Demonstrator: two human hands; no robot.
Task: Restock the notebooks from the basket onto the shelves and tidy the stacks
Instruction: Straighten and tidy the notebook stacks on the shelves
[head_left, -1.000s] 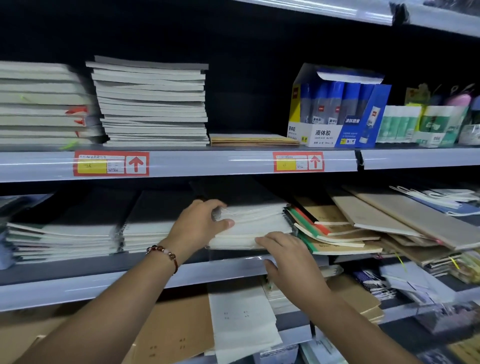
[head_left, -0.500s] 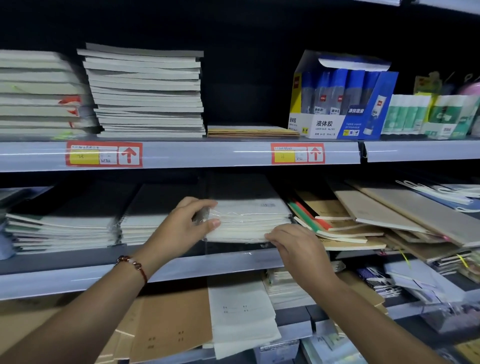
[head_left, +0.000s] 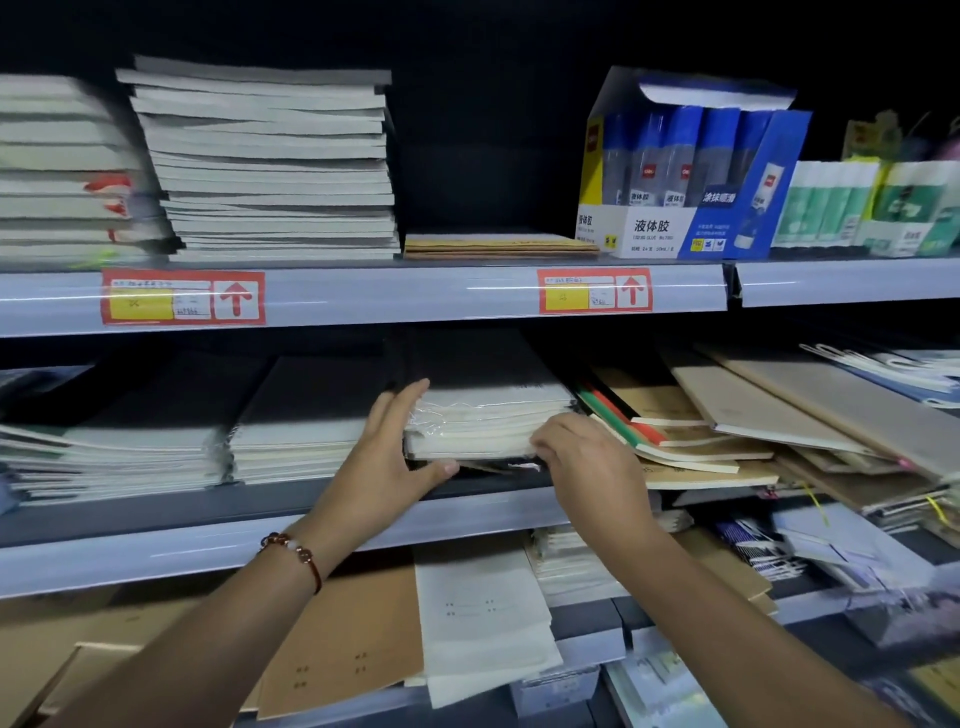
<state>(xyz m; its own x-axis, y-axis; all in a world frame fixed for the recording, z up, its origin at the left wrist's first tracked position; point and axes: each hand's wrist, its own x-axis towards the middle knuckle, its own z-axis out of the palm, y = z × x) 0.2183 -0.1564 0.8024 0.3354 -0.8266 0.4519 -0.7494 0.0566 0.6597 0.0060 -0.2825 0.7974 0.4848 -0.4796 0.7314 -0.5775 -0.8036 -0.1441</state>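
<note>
A plastic-wrapped stack of grey-covered notebooks (head_left: 488, 415) lies in the middle of the middle shelf (head_left: 156, 519). My left hand (head_left: 387, 462) lies flat against the stack's left side, fingers straight, thumb under its front corner. My right hand (head_left: 587, 462) has its fingers curled onto the stack's front right corner. More grey notebook stacks (head_left: 291, 431) lie to the left on the same shelf. The basket is out of view.
The top shelf holds tall grey notebook stacks (head_left: 270, 166), a thin brown stack (head_left: 498, 244) and a blue glue box (head_left: 691, 171). Leaning brown and coloured notebooks (head_left: 727, 421) crowd the right of the middle shelf. Brown and white folders (head_left: 483, 618) lie on the shelf below.
My left hand has slid from the top of the wrapped stack to its left side, fingers straightened. The stack sits slightly further back. My right hand stays at the front right corner.
</note>
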